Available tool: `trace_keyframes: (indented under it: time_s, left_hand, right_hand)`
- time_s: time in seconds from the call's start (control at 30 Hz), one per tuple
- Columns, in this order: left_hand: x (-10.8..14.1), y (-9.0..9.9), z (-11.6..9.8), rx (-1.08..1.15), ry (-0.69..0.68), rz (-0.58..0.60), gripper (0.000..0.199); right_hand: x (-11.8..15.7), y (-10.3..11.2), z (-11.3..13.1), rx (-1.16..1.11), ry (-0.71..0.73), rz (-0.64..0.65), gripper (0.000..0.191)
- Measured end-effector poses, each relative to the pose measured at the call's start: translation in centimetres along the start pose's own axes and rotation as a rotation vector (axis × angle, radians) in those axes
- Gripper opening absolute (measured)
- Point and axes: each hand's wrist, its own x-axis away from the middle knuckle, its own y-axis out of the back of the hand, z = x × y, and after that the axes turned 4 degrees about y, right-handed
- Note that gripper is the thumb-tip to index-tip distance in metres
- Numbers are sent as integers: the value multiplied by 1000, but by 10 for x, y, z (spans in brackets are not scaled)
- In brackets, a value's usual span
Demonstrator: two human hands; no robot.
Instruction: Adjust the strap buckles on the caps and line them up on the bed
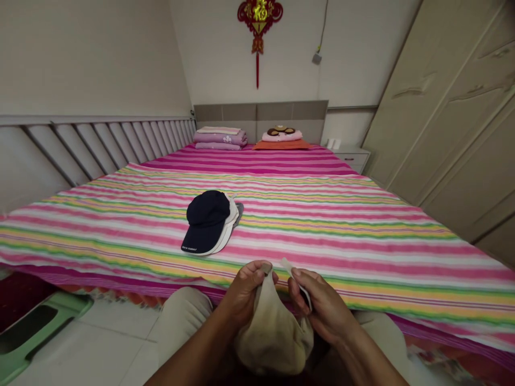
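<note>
Seated at the bedside, with knees in pale trousers just below the hands. Landmark: the pink, yellow and green striped cotton bedspread, with both hands held over its near edge.

Left hand clenched, gripping the top of a soiled beige cloth cap. The cap's bulk hangs down from that grip toward the lap, just off the bedspread's edge.

Right hand grasping a thin white strip between thumb and fingers. Long axis runs diagonally, upper left to lower right, with the upper end close to the left hand. Cannot tell whether the strip joins the cap.

Farther onto the bedspread, ahead and left of both hands, a dark navy cap lies over a white cap, well apart from the hands; left hand is nearer.
</note>
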Motion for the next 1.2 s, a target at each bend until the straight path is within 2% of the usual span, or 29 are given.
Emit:
trace_keyframes:
  time_s: [0.23, 0.5, 1.03, 1.2]
  left_hand:
    - [-1, -2, 3, 66, 26, 22, 29]
    - [-1, -3, 5, 102, 28, 24, 31]
    - [2, -3, 4, 19, -3, 47, 33]
    - [3, -4, 1, 7, -4, 57, 33]
  right_hand:
    - [1, -1, -3, -10, -94, 80, 39]
    - [0, -3, -4, -54, -115, 126, 39]
    - [1, -4, -5, -28, -107, 153, 39]
    - [1, -5, -5, 35, -75, 112, 31]
